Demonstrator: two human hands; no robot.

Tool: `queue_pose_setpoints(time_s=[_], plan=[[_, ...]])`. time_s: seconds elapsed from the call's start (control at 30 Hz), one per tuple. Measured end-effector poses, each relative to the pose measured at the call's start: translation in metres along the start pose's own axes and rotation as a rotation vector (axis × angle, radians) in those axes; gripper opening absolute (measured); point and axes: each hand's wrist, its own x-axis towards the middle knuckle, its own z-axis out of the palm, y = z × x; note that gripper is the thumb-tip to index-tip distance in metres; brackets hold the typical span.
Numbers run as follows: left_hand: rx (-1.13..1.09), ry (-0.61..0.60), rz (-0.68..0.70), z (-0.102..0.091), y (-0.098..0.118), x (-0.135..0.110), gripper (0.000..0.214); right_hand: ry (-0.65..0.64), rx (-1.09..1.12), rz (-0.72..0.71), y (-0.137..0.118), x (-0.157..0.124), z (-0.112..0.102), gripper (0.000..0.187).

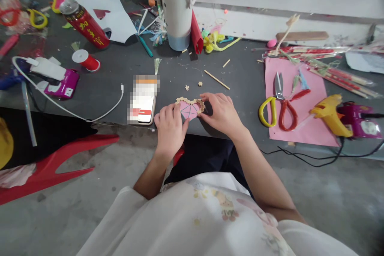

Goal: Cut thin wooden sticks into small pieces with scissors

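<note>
A small pink heart-shaped piece (189, 111) lies at the table's near edge, with dark lines crossing it and small pale tan flower-like pieces along its upper and right rim. My left hand (170, 128) grips its left side, thumb along the lower edge. At the right rim, my right hand (222, 114) pinches the edge between thumb and forefinger; the exact contact is partly hidden. Just beyond the heart are two loose pale pieces, one flower-shaped (187, 87) and another (200, 83). A thin wooden stick (217, 79) lies behind them.
A phone (144, 100) lies left of my hands. Scissors (279, 102) and a yellow glue gun (331, 114) rest on pink paper (312, 136) at right. A bottle (177, 12), a tilted red can (85, 24) and a red thread spool (86, 60) stand farther back.
</note>
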Motion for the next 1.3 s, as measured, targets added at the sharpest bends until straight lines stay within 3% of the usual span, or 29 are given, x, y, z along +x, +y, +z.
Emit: queue_pose_setpoints(time_s=[0.47,1.13,1.3], plan=[[-0.017,0.001,0.007,0.0,0.001,0.0,0.045,0.043,-0.007,0.062,-0.006,-0.005,0.005,0.048],[-0.027,0.032,0.001,0.003,0.004,-0.001,0.044,0.003,0.017,0.043,-0.004,-0.01,0.001,0.046],[-0.035,-0.031,-0.017,-0.001,0.005,0.004,0.044,-0.003,0.037,0.057,-0.003,-0.01,0.001,0.045]])
